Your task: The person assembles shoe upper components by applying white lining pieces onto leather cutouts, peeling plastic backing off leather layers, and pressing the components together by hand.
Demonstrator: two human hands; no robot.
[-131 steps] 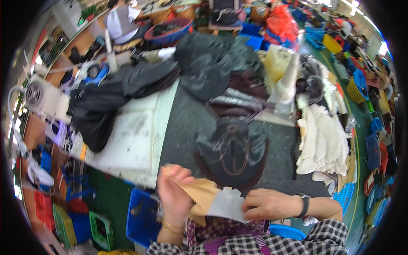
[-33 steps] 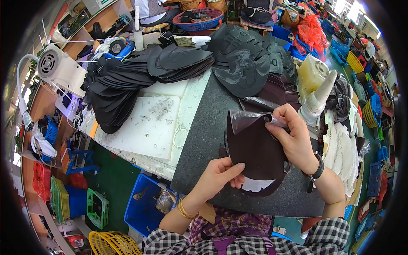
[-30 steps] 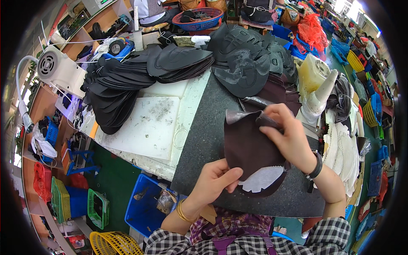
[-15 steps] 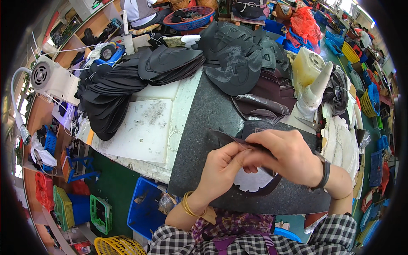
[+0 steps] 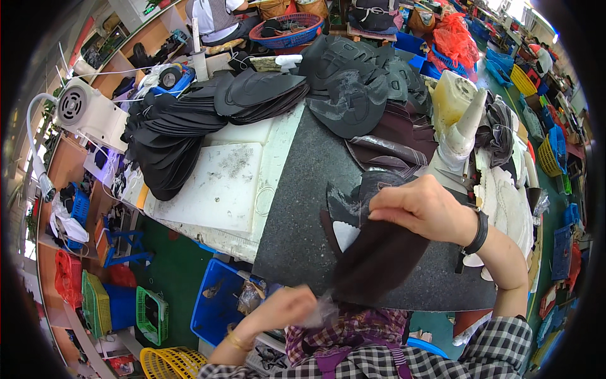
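Note:
A dark brown, flexible shoe-upper piece [image 5: 379, 259] hangs from my right hand [image 5: 426, 208], pinched at its upper edge between thumb and fingers. It hangs over the dark work mat [image 5: 297, 215], its lower end near the mat's front edge. My left hand [image 5: 285, 309] is lower left, apart from the piece and slightly blurred. Its fingers are closed on a wispy, see-through film [image 5: 322, 309]. Partly under the brown piece are a white cut piece [image 5: 345, 235] and a dark curved piece [image 5: 341, 203].
Stacked black cut pieces [image 5: 170, 142] cover the table's left side beside a white cutting board [image 5: 230, 183]. Brown and black pieces [image 5: 350, 104] lie at the back. A white cone-shaped stand [image 5: 464, 132] is at right. A blue bin [image 5: 211, 309] stands below the table's front.
My hands have separated. The left moved down and left with the see-through film; the right kept the brown piece, which now hangs unfolded.

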